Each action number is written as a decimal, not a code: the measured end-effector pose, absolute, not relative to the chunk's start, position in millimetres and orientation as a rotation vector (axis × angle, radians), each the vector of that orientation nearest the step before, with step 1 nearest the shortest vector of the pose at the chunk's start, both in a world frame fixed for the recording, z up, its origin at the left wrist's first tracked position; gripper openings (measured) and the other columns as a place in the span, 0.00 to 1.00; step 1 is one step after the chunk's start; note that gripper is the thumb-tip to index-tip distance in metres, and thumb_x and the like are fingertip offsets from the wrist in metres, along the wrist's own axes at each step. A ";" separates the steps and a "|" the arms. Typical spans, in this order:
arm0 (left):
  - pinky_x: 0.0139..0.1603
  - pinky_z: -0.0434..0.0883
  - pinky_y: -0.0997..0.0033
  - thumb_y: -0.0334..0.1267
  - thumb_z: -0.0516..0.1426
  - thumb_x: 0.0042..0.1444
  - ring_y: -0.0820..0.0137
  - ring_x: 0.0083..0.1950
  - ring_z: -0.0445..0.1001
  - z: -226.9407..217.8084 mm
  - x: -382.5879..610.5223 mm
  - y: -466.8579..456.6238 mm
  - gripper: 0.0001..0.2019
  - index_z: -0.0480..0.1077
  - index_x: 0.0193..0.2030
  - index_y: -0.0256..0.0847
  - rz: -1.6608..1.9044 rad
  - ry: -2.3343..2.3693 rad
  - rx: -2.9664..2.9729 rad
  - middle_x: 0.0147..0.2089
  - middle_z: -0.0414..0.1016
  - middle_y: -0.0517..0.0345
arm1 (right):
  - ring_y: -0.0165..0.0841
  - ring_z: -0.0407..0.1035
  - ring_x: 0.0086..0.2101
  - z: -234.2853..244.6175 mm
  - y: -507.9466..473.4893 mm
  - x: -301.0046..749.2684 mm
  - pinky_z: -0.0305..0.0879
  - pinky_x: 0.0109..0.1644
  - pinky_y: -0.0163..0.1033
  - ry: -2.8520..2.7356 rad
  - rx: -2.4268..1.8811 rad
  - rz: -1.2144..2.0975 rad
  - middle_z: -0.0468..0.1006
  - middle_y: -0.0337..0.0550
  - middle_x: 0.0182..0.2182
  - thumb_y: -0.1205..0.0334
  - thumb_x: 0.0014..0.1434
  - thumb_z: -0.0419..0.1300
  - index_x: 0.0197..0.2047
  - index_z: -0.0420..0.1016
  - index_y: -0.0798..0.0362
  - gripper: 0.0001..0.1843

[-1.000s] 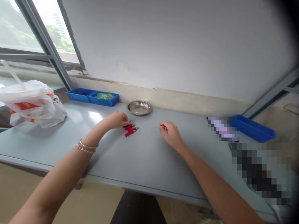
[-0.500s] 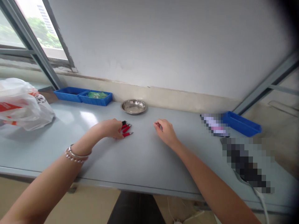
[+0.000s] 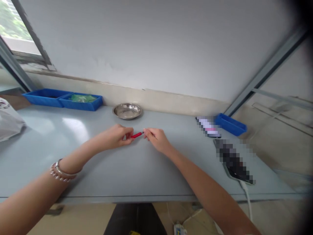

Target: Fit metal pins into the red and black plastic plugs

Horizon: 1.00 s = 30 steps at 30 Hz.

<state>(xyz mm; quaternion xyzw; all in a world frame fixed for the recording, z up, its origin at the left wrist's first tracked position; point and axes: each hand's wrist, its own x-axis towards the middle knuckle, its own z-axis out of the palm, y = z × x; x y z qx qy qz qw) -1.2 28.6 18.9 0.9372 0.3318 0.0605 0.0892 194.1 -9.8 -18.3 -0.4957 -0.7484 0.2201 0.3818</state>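
Over the middle of the table, my left hand (image 3: 119,136) is closed around a red pen (image 3: 137,135) with a metal tip. The pen points right, and its rear end is hidden in my left fingers. At the tip, my right hand (image 3: 157,138) is closed in a pinch; whether something small sits between those fingertips is too fine to see. Only one pen shows; any others would be behind my left hand. Beyond both hands, a round steel dish (image 3: 127,111) rests near the wall.
At the back left stand two blue trays, one (image 3: 91,105) holding green packets. A white plastic bag (image 3: 11,122) lies at the left edge. On the right are a blurred phone (image 3: 207,127), a darker blurred device (image 3: 234,161) with a white cable, and another blue tray (image 3: 231,124).
My hands have come together at the red pen. Earlier, several red and black pens stuck out by my left hand; now one red pen shows. The view has turned right.
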 end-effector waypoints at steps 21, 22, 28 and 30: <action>0.31 0.63 0.74 0.43 0.43 0.59 0.71 0.30 0.69 -4.1 5.2 31.0 0.15 0.67 0.41 0.39 0.742 1.008 2.811 0.32 0.73 0.54 | 0.25 0.55 0.21 -18.0 -6.6 199.0 0.52 0.26 0.32 -1.755 -1.252 0.678 0.62 0.35 0.18 0.52 0.58 0.45 0.22 0.60 0.53 0.18; 0.31 0.63 0.74 0.43 0.43 0.59 0.72 0.30 0.70 -3.6 5.4 30.9 0.16 0.67 0.41 0.38 0.737 1.009 2.797 0.32 0.74 0.54 | 0.25 0.55 0.21 -17.9 -6.6 199.0 0.52 0.26 0.32 -1.753 -1.251 0.666 0.62 0.35 0.18 0.52 0.57 0.46 0.22 0.60 0.53 0.18; 0.31 0.63 0.75 0.42 0.43 0.59 0.72 0.28 0.69 -2.5 5.1 33.9 0.16 0.68 0.40 0.38 0.734 1.032 2.742 0.28 0.73 0.57 | 0.26 0.61 0.24 -17.2 -5.7 197.9 0.56 0.28 0.32 -1.703 -1.200 0.690 0.67 0.36 0.23 0.53 0.54 0.51 0.29 0.63 0.52 0.11; 0.31 0.63 0.74 0.43 0.44 0.59 0.72 0.29 0.70 -4.1 5.2 35.2 0.16 0.68 0.41 0.38 0.768 1.027 2.749 0.29 0.74 0.56 | 0.26 0.62 0.24 -16.3 -6.2 197.1 0.57 0.28 0.32 -1.674 -1.211 0.714 0.68 0.36 0.23 0.52 0.54 0.51 0.29 0.64 0.52 0.11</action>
